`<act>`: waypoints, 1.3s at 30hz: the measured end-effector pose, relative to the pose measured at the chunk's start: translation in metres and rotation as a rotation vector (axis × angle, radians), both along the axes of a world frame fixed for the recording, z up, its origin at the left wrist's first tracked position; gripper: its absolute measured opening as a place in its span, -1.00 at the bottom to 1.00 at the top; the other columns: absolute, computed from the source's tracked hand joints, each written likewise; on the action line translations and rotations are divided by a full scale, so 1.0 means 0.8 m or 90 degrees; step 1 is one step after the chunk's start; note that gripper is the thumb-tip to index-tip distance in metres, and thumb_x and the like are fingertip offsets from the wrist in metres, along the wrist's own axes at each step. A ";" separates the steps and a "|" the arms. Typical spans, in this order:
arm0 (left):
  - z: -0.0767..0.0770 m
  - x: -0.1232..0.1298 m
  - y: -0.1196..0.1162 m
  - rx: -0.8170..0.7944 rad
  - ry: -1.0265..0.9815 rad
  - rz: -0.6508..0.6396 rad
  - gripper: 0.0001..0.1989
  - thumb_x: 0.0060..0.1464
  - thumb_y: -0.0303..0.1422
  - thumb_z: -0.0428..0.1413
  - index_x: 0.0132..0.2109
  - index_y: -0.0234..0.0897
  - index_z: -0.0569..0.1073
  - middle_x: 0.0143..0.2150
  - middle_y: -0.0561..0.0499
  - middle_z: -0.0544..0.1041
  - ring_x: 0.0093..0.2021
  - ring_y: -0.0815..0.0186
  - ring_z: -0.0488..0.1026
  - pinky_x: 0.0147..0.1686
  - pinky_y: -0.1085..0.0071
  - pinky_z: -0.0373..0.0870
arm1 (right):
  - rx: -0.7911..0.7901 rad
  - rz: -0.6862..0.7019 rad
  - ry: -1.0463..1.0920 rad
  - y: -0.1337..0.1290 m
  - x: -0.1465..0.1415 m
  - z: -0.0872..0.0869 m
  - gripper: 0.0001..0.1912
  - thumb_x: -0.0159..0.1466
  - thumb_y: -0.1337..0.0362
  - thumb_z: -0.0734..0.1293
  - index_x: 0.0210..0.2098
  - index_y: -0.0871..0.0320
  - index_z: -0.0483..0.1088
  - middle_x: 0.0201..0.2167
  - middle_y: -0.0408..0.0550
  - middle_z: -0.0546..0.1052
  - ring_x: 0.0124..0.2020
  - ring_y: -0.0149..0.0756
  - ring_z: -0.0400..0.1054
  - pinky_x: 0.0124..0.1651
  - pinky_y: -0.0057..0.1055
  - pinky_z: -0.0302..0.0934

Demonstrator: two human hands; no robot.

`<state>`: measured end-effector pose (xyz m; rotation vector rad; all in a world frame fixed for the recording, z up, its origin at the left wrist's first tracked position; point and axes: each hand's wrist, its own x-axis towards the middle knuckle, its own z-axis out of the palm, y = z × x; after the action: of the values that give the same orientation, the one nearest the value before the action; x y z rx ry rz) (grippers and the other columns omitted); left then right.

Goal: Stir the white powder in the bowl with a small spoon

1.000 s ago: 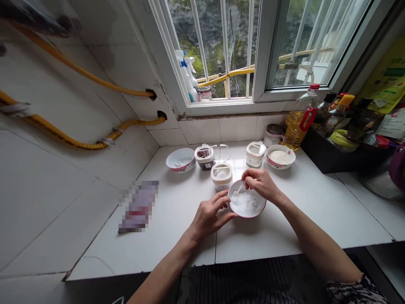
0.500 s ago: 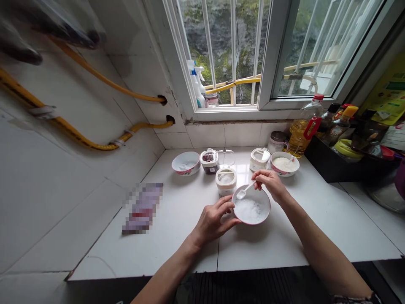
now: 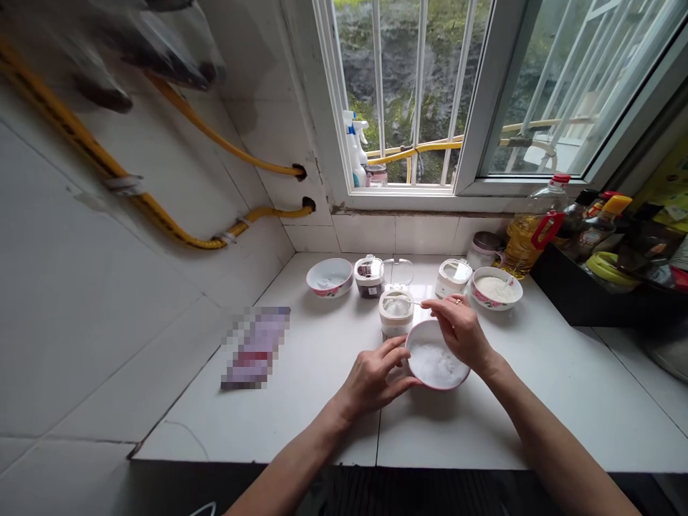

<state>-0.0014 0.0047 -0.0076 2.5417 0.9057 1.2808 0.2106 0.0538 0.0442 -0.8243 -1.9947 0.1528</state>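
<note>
Holding round bowl [image 3: 423, 337], slim spoon [image 3: 409, 301], perhaps plastic.

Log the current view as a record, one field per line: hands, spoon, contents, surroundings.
left: left hand holds the near bowl by its side
right: right hand pinches a small white spoon
spoon position: at the top of the front jar; contact unclear
near bowl contents: white granules
behind, left to right: left flowered bowl, dark-filled jar, white-rimmed rear jar, right flowered bowl
back right: red-handled oil bottle
surface: white tiled counter
</note>
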 end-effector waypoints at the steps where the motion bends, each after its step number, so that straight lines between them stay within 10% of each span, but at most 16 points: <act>1: 0.000 0.000 0.000 0.000 0.002 0.001 -0.65 0.28 -0.06 0.09 -0.12 -0.29 0.39 0.02 -0.26 0.58 -0.47 0.37 0.55 -0.47 0.43 0.55 | -0.013 -0.012 0.029 0.000 0.002 0.002 -0.78 0.37 0.39 0.21 -0.14 0.11 0.49 -0.35 -0.03 0.65 -0.36 -0.25 0.50 -0.05 -0.17 0.29; 9: 0.000 -0.003 -0.001 -0.030 0.005 -0.003 -0.69 0.28 -0.10 0.12 -0.09 -0.29 0.42 0.04 -0.26 0.56 -0.42 0.37 0.56 -0.41 0.43 0.57 | -0.302 -0.022 0.100 0.000 0.029 0.027 -0.85 0.15 0.38 0.21 -0.47 0.14 0.42 -0.66 -0.19 0.41 -0.60 -0.38 0.28 -0.48 -0.43 0.14; 18: 0.000 -0.003 -0.002 -0.032 -0.001 -0.009 -0.71 0.27 -0.14 0.14 -0.10 -0.30 0.42 0.04 -0.27 0.56 -0.41 0.37 0.56 -0.40 0.42 0.58 | -0.319 0.011 -0.021 -0.002 0.011 0.018 -0.82 0.05 0.42 0.20 -0.57 0.13 0.40 -0.65 -0.17 0.42 -0.56 -0.40 0.21 -0.43 -0.45 0.07; 29: -0.001 -0.003 -0.001 -0.023 0.002 -0.008 -0.70 0.26 -0.13 0.14 -0.11 -0.31 0.43 0.04 -0.28 0.56 -0.41 0.35 0.56 -0.42 0.40 0.58 | -0.541 0.055 0.202 0.008 0.019 0.019 -0.86 0.01 0.28 0.23 -0.56 0.16 0.40 -0.74 -0.21 0.32 -0.67 -0.43 0.16 -0.54 -0.46 0.04; 39: -0.002 -0.003 -0.002 -0.026 0.000 -0.003 -0.70 0.26 -0.13 0.14 -0.11 -0.30 0.43 0.03 -0.27 0.56 -0.44 0.37 0.55 -0.42 0.42 0.57 | -0.475 0.053 0.077 -0.003 0.006 0.011 -0.85 0.05 0.34 0.20 -0.53 0.13 0.41 -0.70 -0.22 0.37 -0.63 -0.43 0.19 -0.51 -0.47 0.06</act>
<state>-0.0034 0.0034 -0.0089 2.5108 0.9166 1.2479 0.2151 0.0511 0.0532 -1.1513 -1.8547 1.0134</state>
